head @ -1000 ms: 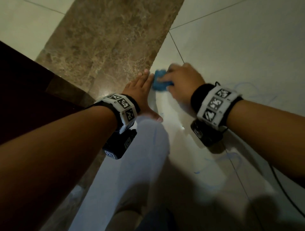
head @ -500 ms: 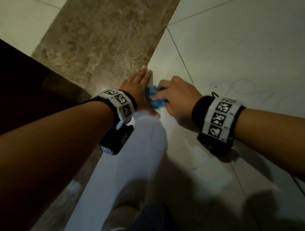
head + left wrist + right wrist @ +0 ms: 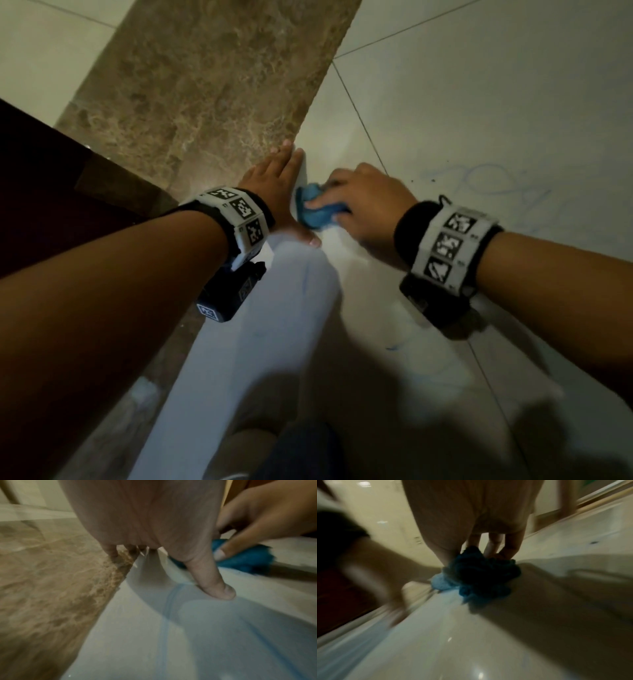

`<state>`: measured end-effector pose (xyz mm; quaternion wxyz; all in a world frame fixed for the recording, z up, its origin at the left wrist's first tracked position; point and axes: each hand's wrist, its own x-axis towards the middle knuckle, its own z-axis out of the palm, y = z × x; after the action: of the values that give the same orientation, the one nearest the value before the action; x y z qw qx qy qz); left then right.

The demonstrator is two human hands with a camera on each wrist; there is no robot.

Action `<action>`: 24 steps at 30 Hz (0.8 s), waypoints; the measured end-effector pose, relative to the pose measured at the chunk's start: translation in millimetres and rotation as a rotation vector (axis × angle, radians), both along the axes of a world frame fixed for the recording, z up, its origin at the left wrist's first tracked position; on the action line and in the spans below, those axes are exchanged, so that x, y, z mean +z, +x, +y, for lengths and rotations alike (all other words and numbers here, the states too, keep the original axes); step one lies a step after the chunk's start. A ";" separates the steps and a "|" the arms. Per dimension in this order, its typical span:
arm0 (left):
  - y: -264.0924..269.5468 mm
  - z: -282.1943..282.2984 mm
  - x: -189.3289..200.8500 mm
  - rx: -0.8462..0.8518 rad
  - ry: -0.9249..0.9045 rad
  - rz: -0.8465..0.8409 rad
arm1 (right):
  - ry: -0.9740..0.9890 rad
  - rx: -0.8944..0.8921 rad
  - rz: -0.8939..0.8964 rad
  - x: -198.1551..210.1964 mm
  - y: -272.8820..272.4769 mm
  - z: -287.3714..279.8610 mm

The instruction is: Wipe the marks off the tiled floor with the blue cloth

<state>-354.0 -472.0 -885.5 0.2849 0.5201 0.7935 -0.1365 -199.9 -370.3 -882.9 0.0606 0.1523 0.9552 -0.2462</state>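
My right hand (image 3: 364, 202) pinches the bunched blue cloth (image 3: 317, 212) between thumb and curled fingers and presses it onto the pale floor tile (image 3: 479, 113). The cloth sits just beside my left hand (image 3: 274, 192), touching its inner edge. That hand lies flat, fingers straight and together, along the edge of the brown marble strip (image 3: 219, 85), thumb spread. Faint blue marks (image 3: 486, 181) show on the tile to the right of the cloth, past the grout line.
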 end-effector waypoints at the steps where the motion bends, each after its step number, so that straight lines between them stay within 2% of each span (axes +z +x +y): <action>1: 1.1 1.0 1.7 -0.004 -0.006 0.012 | -0.045 -0.072 0.023 -4.2 -0.3 16.8; 4: 9.1 5.6 9.4 -0.065 0.002 0.056 | -0.077 -0.436 0.124 -13.6 1.4 66.9; 6: 20.6 14.2 13.0 -0.076 0.022 0.014 | -0.012 -0.528 0.100 -14.5 7.8 68.6; 7: 27.5 19.0 13.8 -0.070 0.031 -0.017 | 0.024 -0.473 0.070 -12.1 12.5 57.4; 11: 45.5 24.6 7.7 -0.121 -0.003 -0.053 | 0.059 0.009 0.021 -0.6 33.6 7.5; 12: 46.9 22.0 6.3 -0.136 -0.017 -0.051 | 0.049 0.026 0.009 2.1 34.6 12.8; 13: 46.9 19.8 5.9 -0.142 -0.021 -0.049 | 0.043 -0.031 0.013 2.1 32.6 25.2; 16: 48.2 19.2 8.7 -0.141 -0.022 -0.033 | 0.019 -0.364 0.053 -4.7 27.0 70.2; 18: 49.3 20.4 9.6 -0.142 -0.029 -0.027 | 0.009 -0.483 0.037 -7.4 24.2 73.6; 20: 48.7 21.3 8.9 -0.141 -0.032 -0.023 | 0.068 -0.399 -0.012 -6.1 23.6 54.8; 22: 47.4 20.7 8.0 -0.142 -0.031 -0.023 | 0.130 -0.209 -0.040 0.6 28.3 31.4; 24: 46.0 20.8 5.9 -0.146 -0.022 -0.022 | 0.164 -0.124 -0.055 8.0 31.7 31.8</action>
<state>-308.0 -451.2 -879.6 0.2888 0.5747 0.7488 -0.1599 -168.2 -338.5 -874.9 0.0590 0.2222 0.9589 -0.1663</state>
